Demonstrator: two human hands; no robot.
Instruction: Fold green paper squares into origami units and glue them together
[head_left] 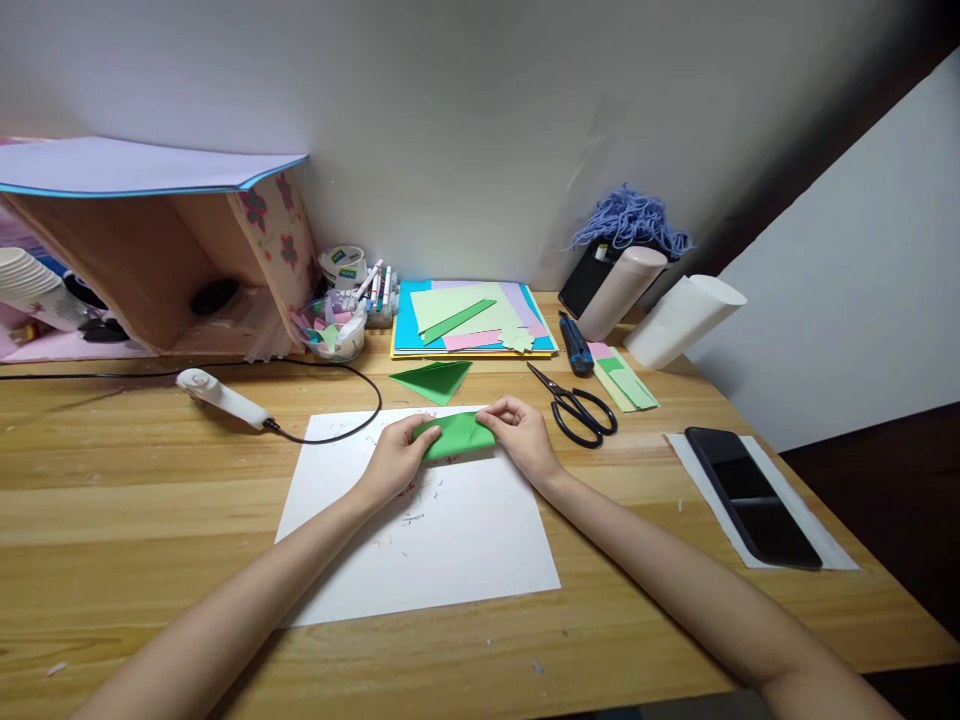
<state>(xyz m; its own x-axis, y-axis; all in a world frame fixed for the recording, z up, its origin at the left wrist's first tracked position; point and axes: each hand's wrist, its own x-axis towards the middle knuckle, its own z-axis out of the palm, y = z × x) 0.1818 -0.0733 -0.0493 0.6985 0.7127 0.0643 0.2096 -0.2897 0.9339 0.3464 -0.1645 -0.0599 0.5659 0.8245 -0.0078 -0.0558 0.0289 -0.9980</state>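
Note:
Both hands grip a folded piece of green paper (459,437) above a white sheet (450,540) marked with small coloured strokes. My left hand (397,452) is closed on its left end, the thumb lying on top. At the right end, my right hand (521,435) pinches the paper's upper edge between thumb and fingers. Just beyond the hands lies another folded green paper (435,380), pointed in shape. Black-handled scissors (577,408) rest to the right of my right hand, apart from it.
A glue gun (221,398) with a black cord lies left. Behind are a tub of paper scraps (334,330), stacked coloured paper (405,310), a blue-black utility knife (576,345) and a paper roll (682,320). A phone (750,500) lies right; an open box (274,250) stands left.

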